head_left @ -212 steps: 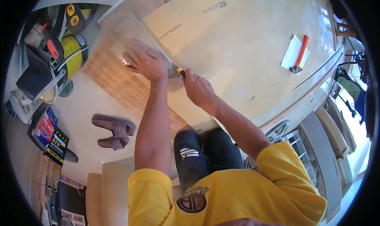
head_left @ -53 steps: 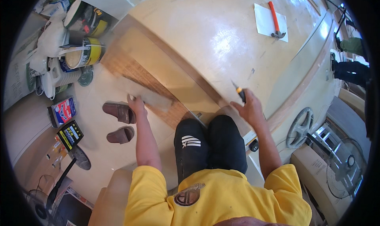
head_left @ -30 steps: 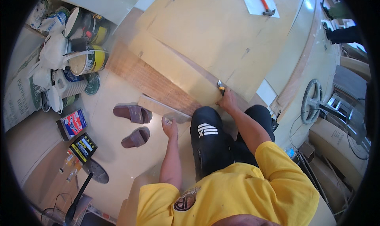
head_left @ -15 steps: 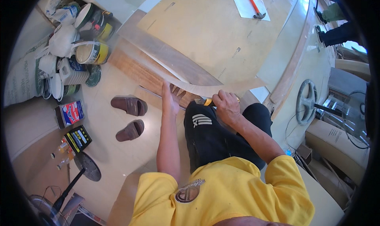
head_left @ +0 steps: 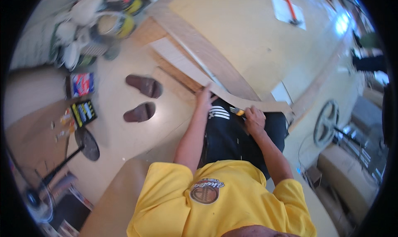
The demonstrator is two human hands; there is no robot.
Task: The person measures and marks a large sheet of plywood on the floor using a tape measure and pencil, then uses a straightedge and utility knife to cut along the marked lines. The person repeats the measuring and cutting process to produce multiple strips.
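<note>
A long, thin, pale wood strip (head_left: 182, 62) curves across in front of my knees, its near end over my right thigh. My left hand (head_left: 204, 98) is closed on the strip's lower edge, with some fingers hidden behind it. In my closed right hand (head_left: 255, 120) is a yellow and black utility knife (head_left: 237, 111). Its metal end points left toward my left hand, just below the strip. Whether the blade touches the wood, I cannot tell.
Beyond the strip lies a large tan board (head_left: 232, 37) bearing a red-handled hammer (head_left: 293, 15) on a white sheet (head_left: 278, 8). Brown slippers (head_left: 143, 86) and several buckets (head_left: 116, 25) are at left. A fan (head_left: 326, 123) stands right; another person's legs (head_left: 367, 63) show beyond.
The view has shifted, so the scene sits farther right. My left hand has gone from spread fingers to a hold on the strip. The knife stays in my right hand.
</note>
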